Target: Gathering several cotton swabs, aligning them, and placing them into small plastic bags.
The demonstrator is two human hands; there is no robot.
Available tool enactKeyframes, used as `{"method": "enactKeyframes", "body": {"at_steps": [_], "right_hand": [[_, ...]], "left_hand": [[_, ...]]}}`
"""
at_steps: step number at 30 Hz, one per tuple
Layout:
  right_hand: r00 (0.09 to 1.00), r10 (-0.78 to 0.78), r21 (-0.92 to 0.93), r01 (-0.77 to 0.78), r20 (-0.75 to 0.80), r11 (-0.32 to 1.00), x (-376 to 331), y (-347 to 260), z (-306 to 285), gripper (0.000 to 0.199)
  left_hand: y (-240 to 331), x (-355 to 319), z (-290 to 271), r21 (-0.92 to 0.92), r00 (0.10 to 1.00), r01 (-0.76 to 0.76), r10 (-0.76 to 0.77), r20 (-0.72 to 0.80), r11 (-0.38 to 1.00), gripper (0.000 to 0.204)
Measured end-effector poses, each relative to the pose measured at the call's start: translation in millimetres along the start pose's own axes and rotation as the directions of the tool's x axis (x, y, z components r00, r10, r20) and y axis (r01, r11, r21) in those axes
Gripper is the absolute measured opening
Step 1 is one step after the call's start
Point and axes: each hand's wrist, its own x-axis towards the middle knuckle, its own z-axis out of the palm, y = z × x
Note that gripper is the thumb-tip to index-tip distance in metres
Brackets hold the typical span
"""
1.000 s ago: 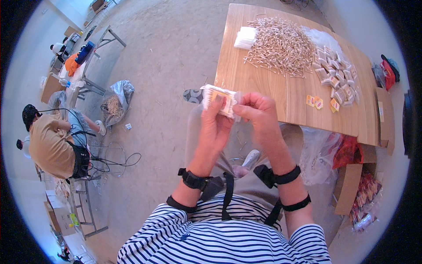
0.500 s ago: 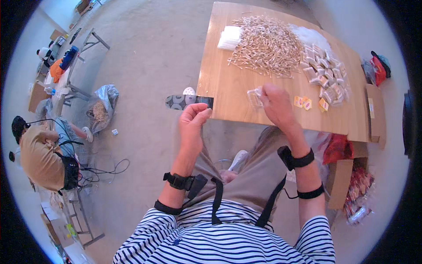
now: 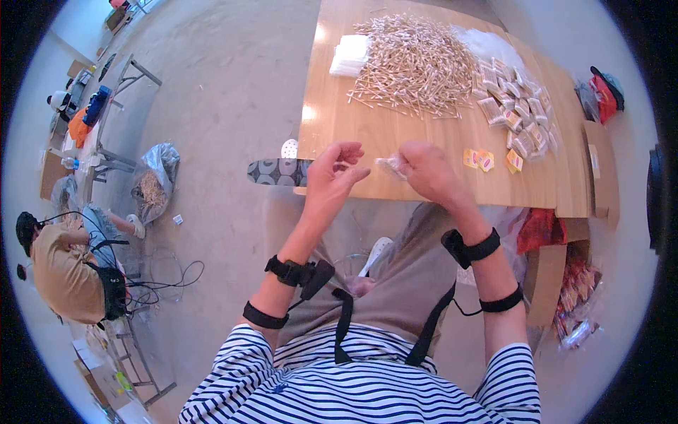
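Observation:
My right hand is closed on a small clear plastic bag, which sticks out on its left side just above the table's near edge. My left hand hovers to the left of the bag, fingers apart and curved, with nothing in them. Beyond both hands lies a big heap of cotton swabs. Several small yellow-and-white cards rest to the right of my right hand. Behind the cards is a pile of filled cotton swab packs.
A stack of clear bags sits left of the heap on the wooden table. A dark strip with grey circles juts from its left edge. Cardboard boxes stand at right. Another person sits at far left.
My left hand has let go of the dark strip's end, opened, and moved right toward the bag. My right hand, still holding the bag, has come slightly nearer. The view has shifted a little.

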Motion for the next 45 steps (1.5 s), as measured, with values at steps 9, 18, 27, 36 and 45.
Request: {"method": "enactKeyframes", "body": {"at_steps": [9,18,27,36,45], "right_hand": [[0.962,-0.264,0.032,0.267,-0.072,0.963,-20,-30,-26,0.006],[0.980,-0.110,0.435,0.173,-0.167,0.884,-47,-45,-39,0.011],[0.900,-0.268,0.288,0.373,-0.343,0.882,-52,-44,-31,0.011],[0.927,-0.172,0.417,0.308,-0.333,0.855,-56,-58,-34,0.016],[0.974,-0.105,0.640,0.210,-0.199,0.739,-67,-54,-19,0.025]], "left_hand": [[42,2,14,0.210,0.949,-0.238,0.181,0.259,0.948,0.034],[44,-13,4,-0.240,0.992,-0.074,0.096,0.079,0.968,0.026],[65,-29,8,-0.170,0.994,-0.066,0.080,0.079,0.983,0.022],[78,-34,-1,0.349,0.928,-0.357,0.286,0.238,0.866,0.018],[77,-40,4,-0.205,0.989,-0.038,0.067,0.134,0.978,0.026]]}}
